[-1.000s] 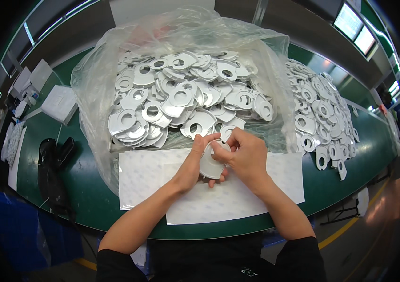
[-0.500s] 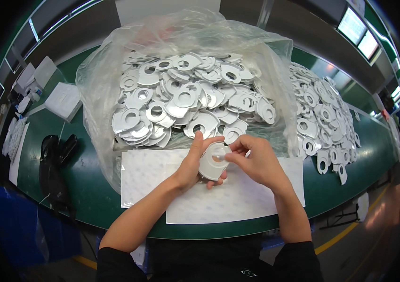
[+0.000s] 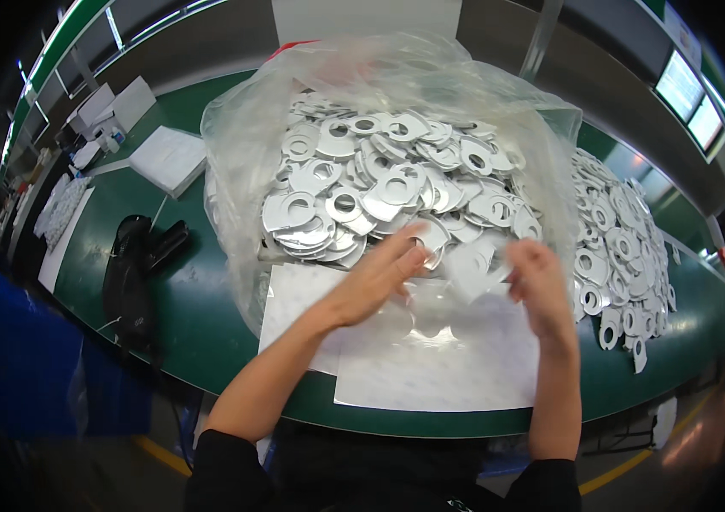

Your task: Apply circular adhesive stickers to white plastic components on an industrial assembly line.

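A flat grey-white plastic part [image 3: 467, 271], smeared by motion, hangs over the white sheets, its right edge at the fingertips of my right hand [image 3: 539, 286]. Those fingers are closed on that edge. To its left, my left hand [image 3: 377, 280] is open and holds nothing, thumb and fingers apart, with its fingertips at the front of a heap of similar parts [image 3: 397, 185]. Each heaped part is a rounded plate with a round hole. The heap lies in a clear plastic bag [image 3: 239, 171] spread wide.
White sheets [image 3: 431, 375] lie under my hands on the green table [image 3: 209, 341]. A second pile of parts [image 3: 618, 247] spreads at the right. At the left are a black device with a cable [image 3: 130, 282] and a white flat stack [image 3: 169, 160]. Blue sheeting [image 3: 55, 358] hangs lower left.
Both hands held the part before; now they are apart. My left hand has let go and opened toward the heap; my right hand has moved right with the part. The view has shifted.
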The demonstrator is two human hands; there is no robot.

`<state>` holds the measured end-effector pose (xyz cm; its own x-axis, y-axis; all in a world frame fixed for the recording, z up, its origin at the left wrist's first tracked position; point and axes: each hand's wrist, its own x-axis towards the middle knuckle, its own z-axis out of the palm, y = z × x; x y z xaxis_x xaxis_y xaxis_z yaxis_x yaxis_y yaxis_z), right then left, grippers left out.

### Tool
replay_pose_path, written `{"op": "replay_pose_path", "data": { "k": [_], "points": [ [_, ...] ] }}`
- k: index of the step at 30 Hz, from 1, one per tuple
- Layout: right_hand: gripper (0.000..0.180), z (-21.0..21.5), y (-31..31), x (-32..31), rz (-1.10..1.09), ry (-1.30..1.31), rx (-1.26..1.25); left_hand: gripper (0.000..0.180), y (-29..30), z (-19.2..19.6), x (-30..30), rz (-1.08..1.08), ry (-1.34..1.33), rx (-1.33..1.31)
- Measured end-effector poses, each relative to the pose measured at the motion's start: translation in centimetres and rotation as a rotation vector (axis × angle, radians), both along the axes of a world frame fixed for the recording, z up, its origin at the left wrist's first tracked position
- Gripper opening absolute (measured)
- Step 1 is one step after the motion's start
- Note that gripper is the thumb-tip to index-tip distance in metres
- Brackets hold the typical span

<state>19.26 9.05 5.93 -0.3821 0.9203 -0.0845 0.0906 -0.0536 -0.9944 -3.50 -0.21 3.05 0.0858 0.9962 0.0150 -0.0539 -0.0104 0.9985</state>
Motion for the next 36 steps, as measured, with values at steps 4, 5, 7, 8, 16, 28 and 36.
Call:
{"op": "replay_pose_path", "data": {
  "k": [4, 5, 7, 8, 16, 28, 36],
  "points": [
    [0.024, 0.2, 4.9, 5.9, -0.327, 0.753, 0.021, 0.050, 0.3, 1.6, -4.9, 0.681, 1.108, 0.506],
    [0.026, 1.7, 4.6, 5.8, -0.402, 0.837, 0.018, 0.050, 0.0, 1.8, -6.1, 0.745, 1.181, 0.492],
    [0.032, 1.2, 4.9, 6.3, -0.409, 0.831, 0.039, 0.049, -0.9, 1.4, -7.6, 0.806, 1.247, 0.474],
    [0.032, 0.9, 5.0, 6.1, -0.468, 0.760, 0.083, 0.050, -1.2, 0.8, -8.1, 0.816, 1.388, 0.411],
    [0.017, -1.3, -2.4, -2.3, 0.205, -0.159, 0.671, 0.047, -1.6, 1.0, -8.4, 0.780, 1.298, 0.221],
    [0.032, -3.1, -6.7, -4.9, 0.394, -0.564, 0.831, 0.033, 0.1, 1.4, -2.0, 0.462, -0.064, 0.275],
    [0.033, -2.5, -5.4, -4.4, 0.477, -0.736, 0.653, 0.063, 0.1, -0.9, 2.1, 0.152, -0.904, -0.119]
  ]
}}
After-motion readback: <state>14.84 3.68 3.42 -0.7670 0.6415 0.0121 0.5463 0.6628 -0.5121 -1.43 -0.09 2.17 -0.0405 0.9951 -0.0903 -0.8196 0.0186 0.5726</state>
